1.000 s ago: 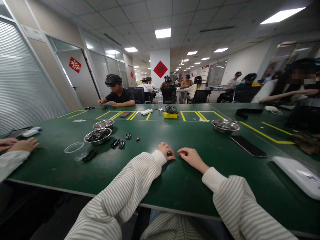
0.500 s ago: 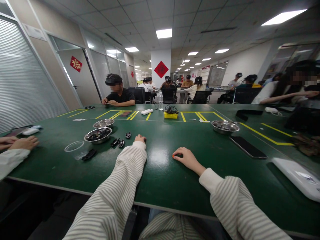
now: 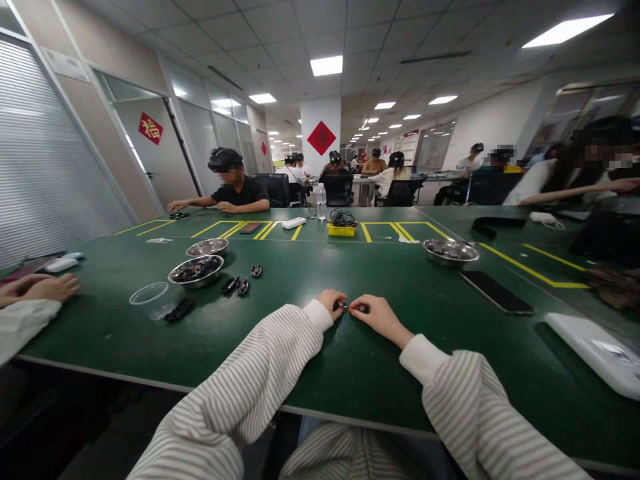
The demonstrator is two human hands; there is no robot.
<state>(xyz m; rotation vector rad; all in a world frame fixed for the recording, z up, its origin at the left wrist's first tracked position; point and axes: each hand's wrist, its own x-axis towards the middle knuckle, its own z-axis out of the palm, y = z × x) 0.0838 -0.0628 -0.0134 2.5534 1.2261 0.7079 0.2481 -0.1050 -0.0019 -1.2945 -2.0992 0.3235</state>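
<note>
My left hand [image 3: 331, 303] is closed on a small dark part [image 3: 341, 305] with a shiny tip, low over the green table [image 3: 280, 360]. Just to its right, my right hand [image 3: 376, 313] pinches a small orange-tipped dark piece [image 3: 357, 309]; what kind of piece it is I cannot make out. The two hands face each other with a narrow gap between them. Several dark, glossy parts [image 3: 243, 287] lie to the left of my hands, beside a steel bowl [image 3: 196, 279] filled with similar dark parts.
Behind that bowl stands a second steel bowl [image 3: 207, 248]; another steel bowl [image 3: 450, 257] is at the right. A clear plastic cup [image 3: 149, 293], phone [image 3: 496, 293], white case [image 3: 593, 357] and yellow box of cables [image 3: 342, 231] are on the table. A co-worker's hands [image 3: 45, 289] rest at the left.
My left hand has moved right and toward me, up to my right hand, and now shows a small dark part. My right hand has barely moved. The person opposite has reached out an arm.
</note>
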